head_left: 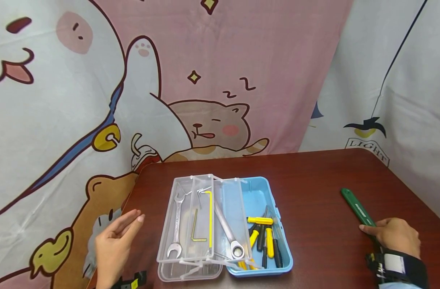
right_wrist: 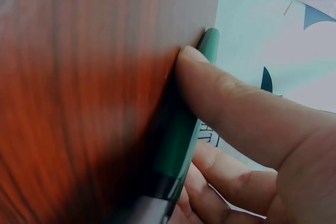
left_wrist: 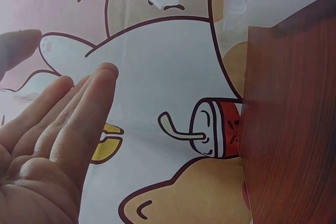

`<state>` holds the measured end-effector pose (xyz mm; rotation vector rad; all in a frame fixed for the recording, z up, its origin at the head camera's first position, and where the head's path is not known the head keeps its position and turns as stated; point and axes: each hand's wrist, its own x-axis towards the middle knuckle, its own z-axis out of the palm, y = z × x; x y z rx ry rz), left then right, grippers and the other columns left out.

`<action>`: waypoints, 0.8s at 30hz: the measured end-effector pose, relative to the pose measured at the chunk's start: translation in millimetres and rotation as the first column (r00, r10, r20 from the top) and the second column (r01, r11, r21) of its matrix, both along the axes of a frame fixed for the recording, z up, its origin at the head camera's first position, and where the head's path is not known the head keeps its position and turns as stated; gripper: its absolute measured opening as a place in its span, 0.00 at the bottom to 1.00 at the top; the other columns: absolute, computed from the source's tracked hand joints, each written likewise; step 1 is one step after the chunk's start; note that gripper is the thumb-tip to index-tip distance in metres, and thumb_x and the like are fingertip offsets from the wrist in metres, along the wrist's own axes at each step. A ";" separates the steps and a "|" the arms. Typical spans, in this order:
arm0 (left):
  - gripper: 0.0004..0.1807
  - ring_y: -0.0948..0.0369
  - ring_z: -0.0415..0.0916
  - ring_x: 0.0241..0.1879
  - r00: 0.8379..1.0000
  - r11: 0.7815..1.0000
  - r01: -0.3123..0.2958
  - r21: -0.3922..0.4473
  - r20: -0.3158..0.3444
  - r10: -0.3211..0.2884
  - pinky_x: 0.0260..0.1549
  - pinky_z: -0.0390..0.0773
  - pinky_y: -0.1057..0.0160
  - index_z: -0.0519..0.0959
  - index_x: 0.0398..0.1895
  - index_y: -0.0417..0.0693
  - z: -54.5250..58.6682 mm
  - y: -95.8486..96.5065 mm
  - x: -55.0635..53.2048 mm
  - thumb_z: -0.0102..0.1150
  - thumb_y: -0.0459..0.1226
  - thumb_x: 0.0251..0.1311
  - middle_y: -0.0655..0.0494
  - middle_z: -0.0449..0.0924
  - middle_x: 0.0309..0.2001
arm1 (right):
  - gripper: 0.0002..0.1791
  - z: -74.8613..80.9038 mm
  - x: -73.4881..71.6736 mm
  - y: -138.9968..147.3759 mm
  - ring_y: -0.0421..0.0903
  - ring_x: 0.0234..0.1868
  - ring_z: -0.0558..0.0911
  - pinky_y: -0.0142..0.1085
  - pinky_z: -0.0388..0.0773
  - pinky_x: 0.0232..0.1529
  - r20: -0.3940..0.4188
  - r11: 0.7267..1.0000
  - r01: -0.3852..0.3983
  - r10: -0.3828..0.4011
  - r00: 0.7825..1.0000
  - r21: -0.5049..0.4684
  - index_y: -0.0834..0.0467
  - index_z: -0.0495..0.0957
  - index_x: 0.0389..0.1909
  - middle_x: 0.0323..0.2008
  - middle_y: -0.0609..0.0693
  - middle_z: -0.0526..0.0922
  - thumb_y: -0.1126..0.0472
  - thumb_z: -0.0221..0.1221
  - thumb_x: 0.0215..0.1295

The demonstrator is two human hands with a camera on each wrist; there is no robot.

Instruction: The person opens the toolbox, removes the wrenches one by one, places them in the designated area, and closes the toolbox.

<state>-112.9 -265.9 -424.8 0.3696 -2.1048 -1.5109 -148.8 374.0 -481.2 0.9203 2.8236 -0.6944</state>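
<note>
My right hand [head_left: 398, 237] grips a long green tool [head_left: 358, 206] at the right side of the table. In the right wrist view, thumb and fingers lie on either side of its green body [right_wrist: 181, 140], and a black band and a grey part show at the near end. Its exact kind cannot be told. My left hand [head_left: 115, 245] is raised beside the table's left edge, fingers straight and holding nothing. To its right stands a clear lidded tray [head_left: 162, 241] containing a combination wrench [head_left: 177, 224], a ratchet wrench [head_left: 225, 224] and hex keys [head_left: 210, 220].
A blue toolbox [head_left: 268, 188] adjoins the clear tray, with several yellow and black screwdrivers [head_left: 269, 241] in it. The dark red-brown table [head_left: 314, 180] ends at a printed cloth [head_left: 277, 48] behind and at the left.
</note>
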 end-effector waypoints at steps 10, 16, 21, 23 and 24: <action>0.19 0.62 0.82 0.42 1.000 1.000 0.008 -0.026 -0.022 -0.009 0.39 0.78 0.69 0.83 0.48 0.53 -2.0 2.8 1.8 0.70 0.45 0.51 0.53 0.84 0.45 | 0.37 1.0 2.7 -0.3 0.60 0.36 0.69 0.48 0.67 0.33 0.004 1.000 0.014 -0.014 1.000 -0.010 0.71 0.78 0.39 0.35 0.69 0.75 0.38 0.68 0.48; 0.20 0.63 0.82 0.42 1.000 0.999 0.019 -0.048 -0.023 -0.020 0.39 0.78 0.68 0.83 0.48 0.53 -0.8 6.6 2.0 0.69 0.46 0.52 0.54 0.84 0.45 | 0.40 20.2 1.9 -16.3 0.64 0.41 0.71 0.52 0.66 0.36 -0.129 1.000 0.009 -0.011 0.992 -0.019 0.72 0.75 0.45 0.43 0.73 0.75 0.36 0.63 0.55; 0.19 0.63 0.82 0.43 0.998 0.995 0.050 -0.086 -0.022 -0.052 0.39 0.78 0.68 0.83 0.48 0.56 3.3 10.2 0.5 0.69 0.47 0.52 0.56 0.84 0.45 | 0.43 35.6 3.1 -43.1 0.60 0.38 0.77 0.55 0.68 0.37 -0.318 0.993 -0.114 0.110 0.942 0.006 0.69 0.76 0.47 0.37 0.65 0.81 0.30 0.58 0.55; 0.19 0.64 0.82 0.42 0.998 0.991 0.064 -0.115 -0.022 -0.067 0.38 0.79 0.68 0.83 0.48 0.57 5.6 12.3 -0.1 0.69 0.48 0.52 0.58 0.84 0.44 | 0.43 38.8 4.7 -57.0 0.58 0.37 0.79 0.55 0.70 0.36 -0.382 0.987 -0.160 0.157 0.911 0.023 0.68 0.76 0.48 0.36 0.62 0.82 0.29 0.58 0.55; 0.19 0.64 0.82 0.42 0.997 0.989 0.072 -0.128 -0.019 -0.075 0.38 0.79 0.68 0.83 0.48 0.58 7.0 13.8 -0.2 0.69 0.48 0.52 0.59 0.84 0.44 | 0.42 39.7 5.5 -64.5 0.58 0.36 0.79 0.54 0.71 0.34 -0.413 0.983 -0.181 0.177 0.893 0.032 0.67 0.77 0.48 0.36 0.62 0.83 0.29 0.59 0.54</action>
